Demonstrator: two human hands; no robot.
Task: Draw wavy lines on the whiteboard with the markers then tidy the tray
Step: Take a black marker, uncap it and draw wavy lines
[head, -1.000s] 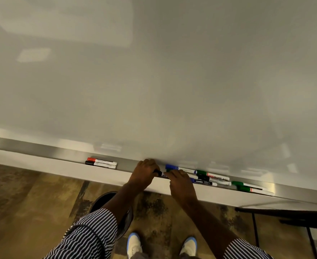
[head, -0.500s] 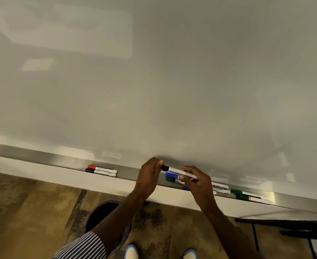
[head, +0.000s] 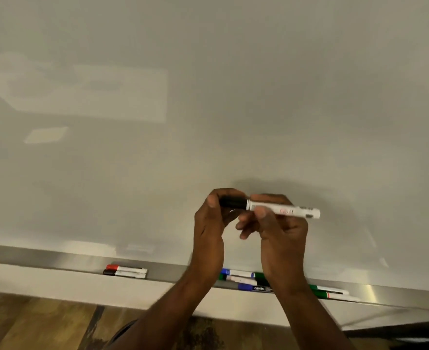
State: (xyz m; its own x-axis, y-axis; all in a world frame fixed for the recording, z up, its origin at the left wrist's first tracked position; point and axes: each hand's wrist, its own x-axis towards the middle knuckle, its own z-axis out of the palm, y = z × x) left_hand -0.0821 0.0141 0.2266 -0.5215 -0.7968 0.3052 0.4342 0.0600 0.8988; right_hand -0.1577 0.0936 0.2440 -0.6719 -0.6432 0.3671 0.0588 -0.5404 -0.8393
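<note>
Two hands, left [head: 209, 223] gripping black cap [head: 232, 202], right [head: 279, 226] pinching marker [head: 284, 211], over markers in tray [head: 56, 260].

Your board [head: 208, 97] lies bare from nine o'clock round to three, so a hand can pass anywhere above. At the centre your left hand [head: 209, 228] and right hand [head: 279, 231] block each other, both on one black marker [head: 271, 208]. On the tray [head: 44, 258], two markers [head: 126, 271] sit at seven o'clock, a cluster [head: 243, 280] at six and a green pair [head: 332, 293] at five; bare tray lies between them.
</note>
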